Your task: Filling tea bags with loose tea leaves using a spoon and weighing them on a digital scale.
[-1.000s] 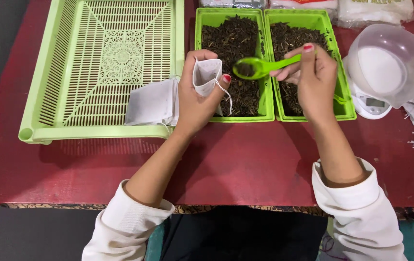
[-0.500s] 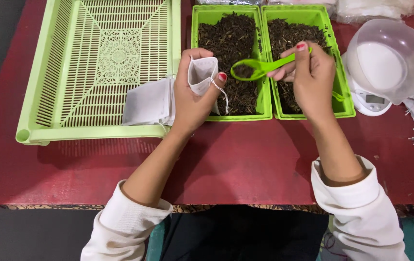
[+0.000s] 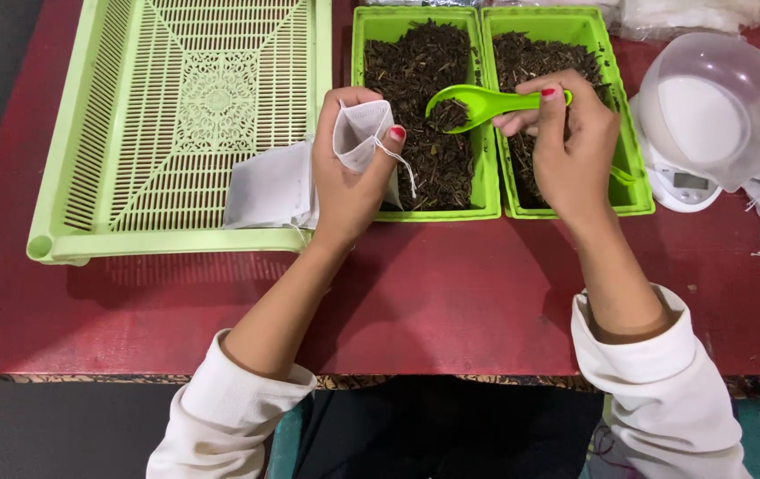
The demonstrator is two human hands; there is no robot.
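Your left hand (image 3: 344, 182) is closed around a small white mesh drawstring pouch (image 3: 360, 133), holding its mouth open just left of the near green plastic tub of dark dried leaves (image 3: 424, 106), and the pouch looks unfilled so far. Your right hand (image 3: 566, 146) pinches the handle of a bright green plastic spoon (image 3: 477, 102), whose bowl carries a small heap of leaves above that tub, just right of the pouch. One flat white pouch (image 3: 269, 186) lies in the pale green slatted tray (image 3: 176, 124) left of the tub, so most of the filling seems left.
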